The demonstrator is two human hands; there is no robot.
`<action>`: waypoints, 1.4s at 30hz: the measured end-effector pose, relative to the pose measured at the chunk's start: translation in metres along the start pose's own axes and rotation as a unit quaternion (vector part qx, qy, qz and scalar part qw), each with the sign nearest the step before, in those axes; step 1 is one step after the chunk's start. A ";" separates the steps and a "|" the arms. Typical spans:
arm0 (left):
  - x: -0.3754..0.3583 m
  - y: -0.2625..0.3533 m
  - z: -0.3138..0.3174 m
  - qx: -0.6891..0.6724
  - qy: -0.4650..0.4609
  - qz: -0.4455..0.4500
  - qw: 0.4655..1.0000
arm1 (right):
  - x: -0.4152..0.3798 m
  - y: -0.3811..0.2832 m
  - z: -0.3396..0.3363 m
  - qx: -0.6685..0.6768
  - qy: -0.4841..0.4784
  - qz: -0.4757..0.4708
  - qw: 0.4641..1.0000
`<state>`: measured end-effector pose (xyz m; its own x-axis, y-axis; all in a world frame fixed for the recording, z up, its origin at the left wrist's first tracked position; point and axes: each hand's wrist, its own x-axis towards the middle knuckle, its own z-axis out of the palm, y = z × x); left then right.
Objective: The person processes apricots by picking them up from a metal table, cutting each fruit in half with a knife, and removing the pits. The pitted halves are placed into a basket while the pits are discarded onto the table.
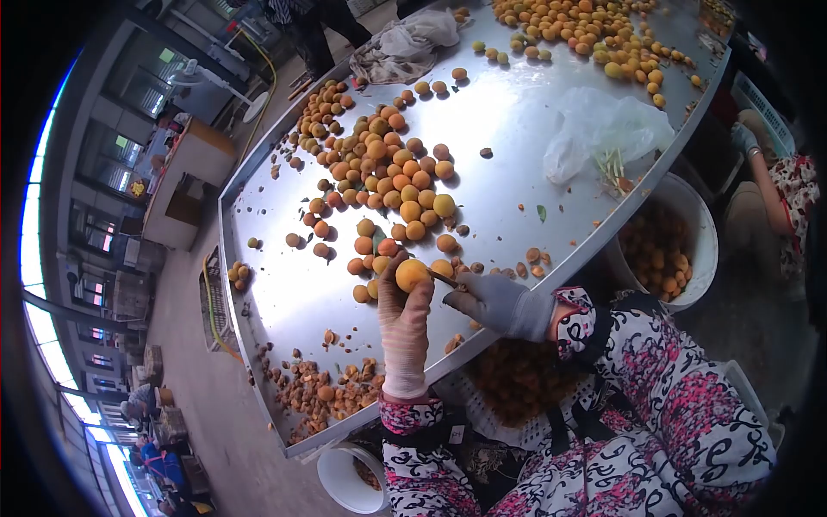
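My left hand point(403, 332), in a pale glove with darker fingertips, is closed around a yellow-orange apricot point(411, 275) and holds it up over the near edge of the metal table. In my right hand point(504, 303), gloved in grey, is a thin dark tool like a small knife point(443, 278). Its tip meets the apricot's right side; the fingers hide most of the rest. Just beyond both hands lies a heap of whole apricots point(379, 168). Pits and torn apricot pieces point(327, 389) are scattered on the table to the left of my left hand.
The metal table point(508, 181) has a raised rim. On it are a clear plastic bag point(603, 129), a crumpled cloth point(405, 52) and more apricots point(594, 34). A white bucket point(705, 258) of fruit stands right, another bucket point(340, 482) below. A co-worker's gloved hand point(743, 138) shows at right.
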<state>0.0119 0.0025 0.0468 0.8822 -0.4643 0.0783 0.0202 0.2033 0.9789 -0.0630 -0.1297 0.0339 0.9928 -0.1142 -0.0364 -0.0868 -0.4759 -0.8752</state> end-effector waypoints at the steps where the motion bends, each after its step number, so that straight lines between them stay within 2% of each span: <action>1: -0.001 -0.001 0.000 0.000 0.019 -0.027 0.999 | 0.000 0.000 0.008 0.010 0.007 0.007 1.000; 2: 0.000 -0.014 0.002 -0.067 0.045 -0.021 0.997 | -0.001 0.000 0.013 0.020 0.014 0.014 1.000; 3: -0.001 -0.019 0.005 -0.120 0.058 -0.067 0.989 | -0.001 0.002 0.015 0.021 0.012 0.015 1.000; 5: -0.001 -0.018 0.009 -0.167 0.061 -0.082 0.981 | -0.003 -0.004 0.014 -0.020 0.049 0.022 0.998; 6: 0.000 -0.016 0.010 -0.166 0.060 -0.083 0.981 | -0.001 0.002 0.019 -0.017 0.068 0.013 0.997; 8: 0.003 -0.012 0.012 -0.089 0.054 -0.028 0.994 | -0.003 -0.005 0.009 -0.027 0.050 0.029 0.998; 9: 0.003 -0.008 0.011 -0.090 0.053 -0.028 0.994 | -0.003 -0.007 0.005 -0.039 0.031 0.044 0.998; 11: 0.002 0.000 0.006 -0.006 0.061 -0.058 0.996 | -0.003 -0.005 0.008 -0.038 0.036 0.034 0.998; 12: 0.003 -0.003 0.007 -0.006 0.069 -0.017 0.997 | -0.002 -0.004 0.011 -0.036 0.039 0.024 0.998; 13: 0.004 -0.006 0.007 -0.006 0.069 -0.019 0.997 | -0.002 -0.003 0.015 -0.036 0.039 0.026 0.998; 16: 0.003 -0.013 0.015 -0.148 0.114 -0.048 0.981 | -0.001 -0.001 0.030 -0.037 0.105 0.024 0.994; 17: 0.003 -0.013 0.012 -0.147 0.115 -0.049 0.981 | -0.001 -0.001 0.032 -0.036 0.104 0.024 0.994; 19: 0.004 -0.013 0.006 -0.270 0.030 -0.135 0.953 | -0.002 -0.002 0.032 -0.090 0.116 0.012 0.989; 23: 0.004 -0.007 0.008 -0.260 0.058 -0.137 0.954 | -0.002 -0.004 0.036 -0.118 0.063 0.040 0.990; 25: 0.005 -0.005 0.019 -0.227 0.116 -0.094 0.962 | -0.003 -0.003 0.036 0.088 0.082 0.018 0.993; 28: 0.004 -0.011 0.017 -0.215 0.119 -0.090 0.965 | -0.002 -0.001 0.043 0.145 0.061 0.047 0.986; 32: 0.005 -0.008 0.018 -0.238 0.126 -0.116 0.956 | -0.006 -0.008 0.035 0.171 0.061 0.049 0.982; 34: 0.010 -0.013 0.008 -0.265 0.136 -0.109 0.948 | -0.004 -0.009 0.023 0.103 0.007 0.033 0.994; 36: 0.014 -0.014 -0.003 -0.293 0.147 -0.102 0.939 | -0.007 -0.009 0.009 0.096 -0.008 0.019 0.995; 37: 0.014 -0.010 -0.007 -0.253 0.138 -0.093 0.953 | -0.008 -0.008 0.004 0.091 -0.022 0.009 0.996; 38: 0.013 -0.008 -0.008 -0.213 0.129 -0.085 0.965 | -0.002 -0.007 0.002 0.113 0.018 0.018 0.993; 39: 0.010 -0.009 -0.002 -0.214 0.128 -0.087 0.964 | 0.000 -0.005 -0.005 0.139 0.068 0.065 0.986; 40: 0.005 -0.013 0.007 -0.061 0.104 -0.016 0.993 | 0.002 -0.020 -0.023 0.205 0.036 0.124 0.970; 41: -0.001 -0.012 0.018 0.095 0.074 0.057 0.991 | 0.004 -0.030 -0.036 0.269 0.004 0.181 0.946; 42: -0.009 -0.008 0.025 0.202 0.029 0.069 0.977 | 0.013 -0.017 -0.028 0.307 0.012 0.173 0.936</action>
<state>-0.0078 -0.0170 0.0431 0.8893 -0.4039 0.2147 -0.2769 -0.1016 0.9555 -0.0511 -0.1479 0.0619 0.9113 -0.1917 -0.3645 -0.3317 0.1827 -0.9255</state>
